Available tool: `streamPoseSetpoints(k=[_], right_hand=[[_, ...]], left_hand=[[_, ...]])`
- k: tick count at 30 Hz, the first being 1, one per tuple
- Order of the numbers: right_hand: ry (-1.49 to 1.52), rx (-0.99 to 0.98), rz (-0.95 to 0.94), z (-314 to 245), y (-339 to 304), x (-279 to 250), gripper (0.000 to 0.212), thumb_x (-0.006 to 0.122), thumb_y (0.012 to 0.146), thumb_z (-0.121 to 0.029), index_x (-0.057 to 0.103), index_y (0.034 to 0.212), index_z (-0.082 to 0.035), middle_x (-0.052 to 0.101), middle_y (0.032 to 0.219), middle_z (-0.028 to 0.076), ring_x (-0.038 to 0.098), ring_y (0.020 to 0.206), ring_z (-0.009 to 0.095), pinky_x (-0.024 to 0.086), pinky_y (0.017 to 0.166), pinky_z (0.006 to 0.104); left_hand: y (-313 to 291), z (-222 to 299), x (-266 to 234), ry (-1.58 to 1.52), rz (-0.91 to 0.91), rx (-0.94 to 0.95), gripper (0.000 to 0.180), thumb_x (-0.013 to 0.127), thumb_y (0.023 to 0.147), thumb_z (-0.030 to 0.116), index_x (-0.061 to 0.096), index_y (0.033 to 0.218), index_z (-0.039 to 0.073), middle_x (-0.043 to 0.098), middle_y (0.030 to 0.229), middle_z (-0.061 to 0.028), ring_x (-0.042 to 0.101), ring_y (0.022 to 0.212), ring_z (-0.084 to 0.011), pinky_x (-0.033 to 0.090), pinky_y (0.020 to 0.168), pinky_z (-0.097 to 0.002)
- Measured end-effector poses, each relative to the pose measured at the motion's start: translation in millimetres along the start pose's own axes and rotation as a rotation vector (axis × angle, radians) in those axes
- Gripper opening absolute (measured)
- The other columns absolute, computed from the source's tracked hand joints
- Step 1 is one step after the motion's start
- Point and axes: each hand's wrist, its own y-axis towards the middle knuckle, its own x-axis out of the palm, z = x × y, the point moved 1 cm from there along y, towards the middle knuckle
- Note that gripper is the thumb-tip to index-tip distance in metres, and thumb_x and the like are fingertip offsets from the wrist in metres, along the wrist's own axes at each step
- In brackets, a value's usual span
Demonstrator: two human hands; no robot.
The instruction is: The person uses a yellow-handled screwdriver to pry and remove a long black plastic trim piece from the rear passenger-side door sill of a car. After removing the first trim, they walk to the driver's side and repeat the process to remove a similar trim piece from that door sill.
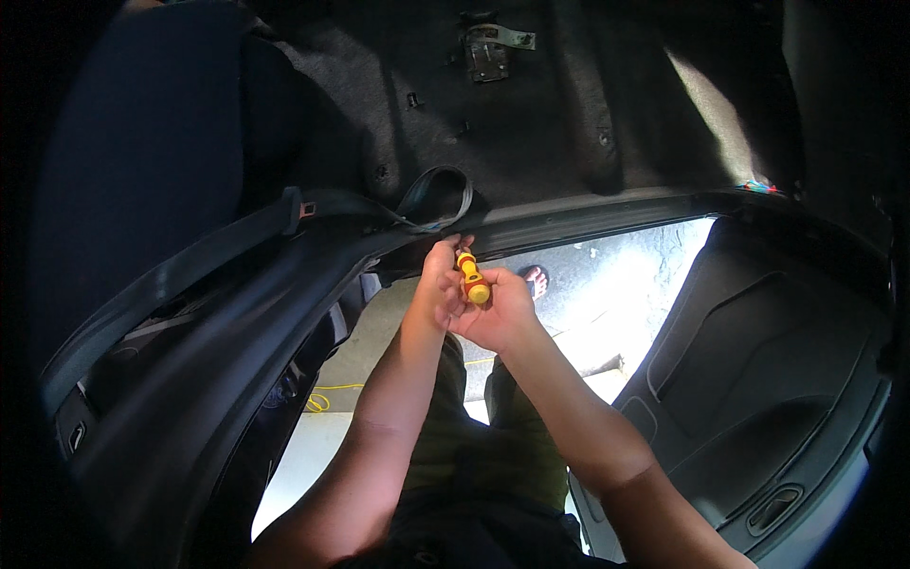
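A screwdriver with a yellow and red handle points away from me toward the car's door sill. My right hand, palm turned up, has its fingers curled around that handle. Close against it on the left is my left hand, its fingers closed near the front end of the handle. What those fingers pinch is hidden, and so is the screwdriver's tip. Just beyond both hands, a loop of grey seat belt webbing stands up at the sill's inner edge.
An open car door is on the right. The belt runs left past a buckle tongue along the dark pillar trim. Dark carpet covers the car floor ahead, with a metal bracket on it. A yellow cord lies outside.
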Motion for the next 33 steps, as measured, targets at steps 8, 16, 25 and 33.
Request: streamPoseSetpoints(k=[8, 16, 25, 33], right_hand=[[-0.375, -0.201, 0.136, 2, 25, -12, 0.024, 0.075, 0.098, -0.025, 0.058, 0.105, -0.009, 0.065, 0.086, 0.005, 0.058, 0.065, 0.015, 0.047, 0.063, 0.0297], [-0.852, -0.781, 0.262, 27, -7, -5, 0.036, 0.078, 0.097, -0.037, 0.067, 0.105, -0.003, 0.066, 0.086, 0.009, 0.065, 0.068, 0.02, 0.053, 0.062, 0.032], [-2.175, -1.501, 0.243, 11, -16, -10, 0.036, 0.08, 0.092, -0.033, 0.073, 0.109, -0.002, 0.072, 0.087, 0.014, 0.072, 0.07, 0.024, 0.052, 0.063, 0.0354], [-2.503, -1.581, 0.029, 4, -16, 3, 0.034, 0.074, 0.094, -0.027, 0.069, 0.121, -0.007, 0.061, 0.121, 0.015, 0.072, 0.077, 0.032, 0.054, 0.064, 0.0399]], left_hand=[[-12, -4, -16, 0.139, -0.031, -0.039, 0.037, 0.064, 0.103, 0.044, 0.067, 0.087, 0.011, 0.059, 0.075, -0.004, 0.055, 0.067, -0.021, 0.05, 0.063, -0.038], [-11, 0, -13, 0.125, -0.001, 0.007, 0.03, 0.063, 0.106, 0.036, 0.069, 0.088, 0.012, 0.062, 0.082, -0.0052, 0.056, 0.072, -0.0183, 0.05, 0.062, -0.0358], [-3, -3, -23, 0.042, -0.084, -0.011, 0.029, 0.064, 0.105, 0.032, 0.071, 0.088, 0.01, 0.065, 0.077, -0.0033, 0.058, 0.064, -0.0153, 0.051, 0.06, -0.0311], [-10, -10, -19, 0.008, -0.168, 0.169, 0.024, 0.063, 0.104, 0.029, 0.07, 0.09, 0.011, 0.062, 0.072, -0.0035, 0.058, 0.063, -0.0175, 0.05, 0.058, -0.0349]])
